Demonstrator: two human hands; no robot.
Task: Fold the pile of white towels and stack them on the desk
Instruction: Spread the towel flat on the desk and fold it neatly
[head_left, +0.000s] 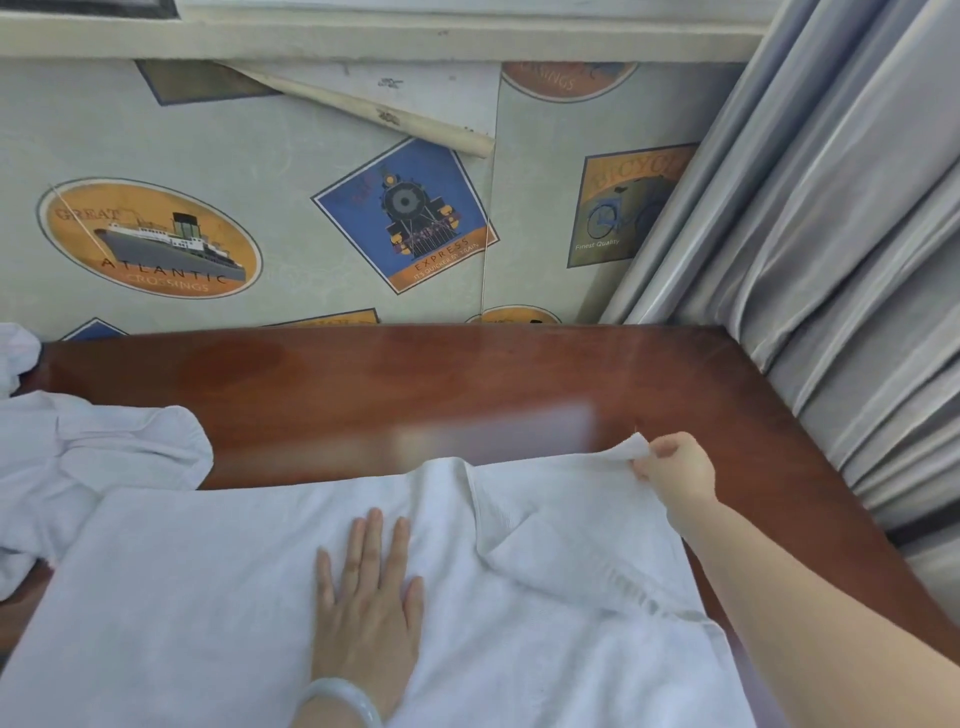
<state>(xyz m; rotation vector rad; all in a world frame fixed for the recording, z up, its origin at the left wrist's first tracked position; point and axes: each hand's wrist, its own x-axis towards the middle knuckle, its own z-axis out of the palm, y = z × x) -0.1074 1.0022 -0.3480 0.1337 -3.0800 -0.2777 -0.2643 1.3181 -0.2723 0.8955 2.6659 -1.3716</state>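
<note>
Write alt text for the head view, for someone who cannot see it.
A person's left hand presses flat on a white towel spread over a wooden desk while the right hand pinches its far right corner. More crumpled towels lie at the left.

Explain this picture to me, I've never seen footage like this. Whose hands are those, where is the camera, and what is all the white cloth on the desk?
There is no machine here. A person wears a wide-angle camera on the head, looking forward and down, so you see their own two hands from above. This is the only view.

The brown surface is a wooden desk. It stands against a wall papered with ship and train pictures, and a grey curtain hangs on the right.

One white towel lies spread across the near side of the desk. The left hand lies flat on it with straight fingers, pressing it down. The right hand pinches the towel's far right corner and lifts it a little. More crumpled white towels lie at the left.
</note>
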